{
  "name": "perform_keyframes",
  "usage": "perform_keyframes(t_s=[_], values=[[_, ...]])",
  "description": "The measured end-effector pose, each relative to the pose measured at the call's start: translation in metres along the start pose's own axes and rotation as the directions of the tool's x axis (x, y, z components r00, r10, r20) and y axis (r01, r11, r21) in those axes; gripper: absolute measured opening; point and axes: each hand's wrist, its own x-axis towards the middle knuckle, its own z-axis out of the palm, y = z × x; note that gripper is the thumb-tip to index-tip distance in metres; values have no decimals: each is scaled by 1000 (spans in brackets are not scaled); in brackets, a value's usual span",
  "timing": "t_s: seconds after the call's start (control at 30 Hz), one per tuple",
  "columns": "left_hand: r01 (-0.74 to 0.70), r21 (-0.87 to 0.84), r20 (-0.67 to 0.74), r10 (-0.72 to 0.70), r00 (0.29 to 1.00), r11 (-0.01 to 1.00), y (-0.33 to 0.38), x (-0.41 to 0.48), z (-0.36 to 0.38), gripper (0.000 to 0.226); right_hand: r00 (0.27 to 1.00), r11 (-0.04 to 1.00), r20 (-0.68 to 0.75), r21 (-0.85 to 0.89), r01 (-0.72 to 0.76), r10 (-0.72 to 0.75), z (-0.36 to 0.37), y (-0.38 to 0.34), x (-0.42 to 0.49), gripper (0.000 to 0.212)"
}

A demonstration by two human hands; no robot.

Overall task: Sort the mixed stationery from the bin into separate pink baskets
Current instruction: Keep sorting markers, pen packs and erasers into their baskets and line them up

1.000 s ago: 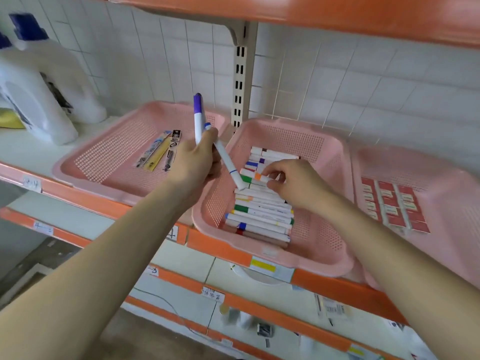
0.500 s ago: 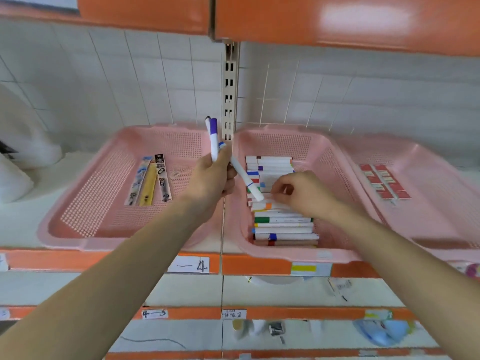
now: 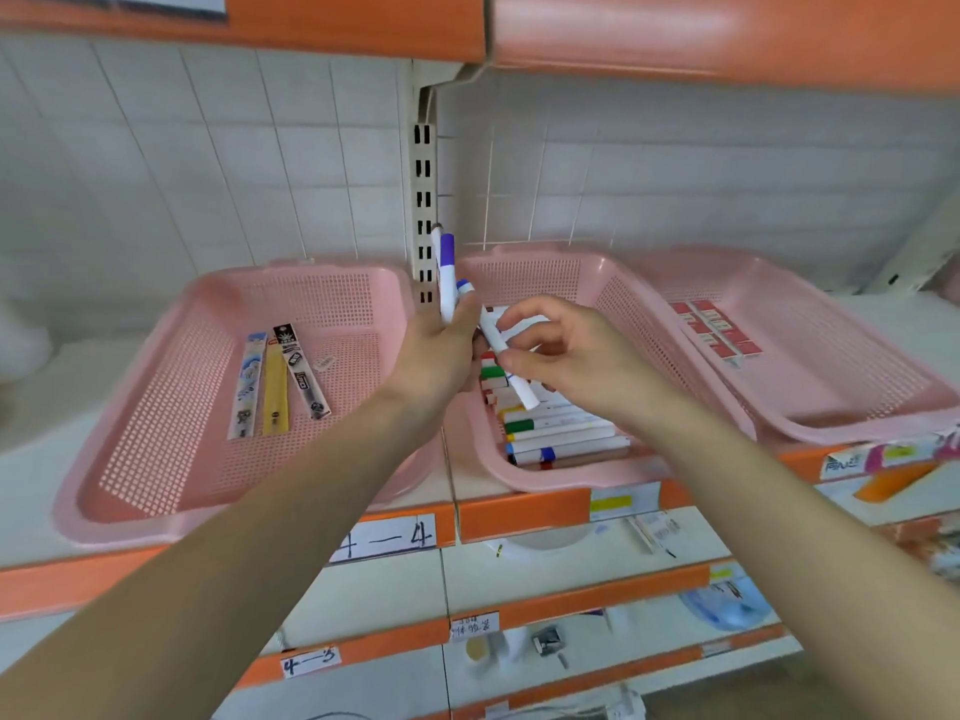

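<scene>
between the overhead shelf (image 3: pixel 675 39) and the baskets we have open air, free to enter from the lower shelf's (image 3: pixel 519 514) front edge. the slotted post (image 3: pixel 423 210) stands at the back edge between the left basket (image 3: pixel 156 407) and middle basket (image 3: pixel 530 275). the left basket's left half is bare mesh; flat packs (image 3: pixel 275 381) lie right of centre. our left hand (image 3: pixel 441 356), gripping upright markers (image 3: pixel 447 283), and right hand (image 3: pixel 566 350), pinching a slanted marker (image 3: pixel 521 389), crowd the middle basket above its marker row (image 3: pixel 561 428). the right basket's (image 3: pixel 857 366) front is bare; red packs (image 3: pixel 717 330) sit back left.
</scene>
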Motion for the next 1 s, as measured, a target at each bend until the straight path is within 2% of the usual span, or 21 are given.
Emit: perform_keyframes(t_s=[0.1,0.17,0.23,0.3,0.4,0.53,0.6,0.8,1.0], values=[[44,-12,-7,-44,999,999,3,1,0,24,999,997,29,-66,29,-27,-5,1,1,31],[90,-27,-32,-90,995,996,5,5,-3,19,1000,997,-10,-72,27,-28,-10,5,2,34],[123,-55,-53,-126,991,991,7,10,-7,16,999,1000,-44,-29,-2,1,-16,14,6,33],[131,-57,-63,-135,989,990,8,13,-8,16,999,997,-36,-67,-25,23,-24,26,10,29],[135,-14,-78,-136,988,991,9,14,-6,18,1000,950,-17,-311,0,-5,-35,46,16,23],[161,25,-112,-157,981,987,9,15,1,20,998,756,68,-652,49,-7,-44,54,25,25],[181,71,-134,-171,976,981,7,17,5,22,993,677,116,-732,68,26,-44,56,30,28],[151,140,-120,-135,984,979,0,16,12,18,969,611,222,-784,111,108,-37,85,40,25],[88,196,10,-92,996,977,-4,11,13,23,969,636,233,-761,128,84,-37,95,45,26]])
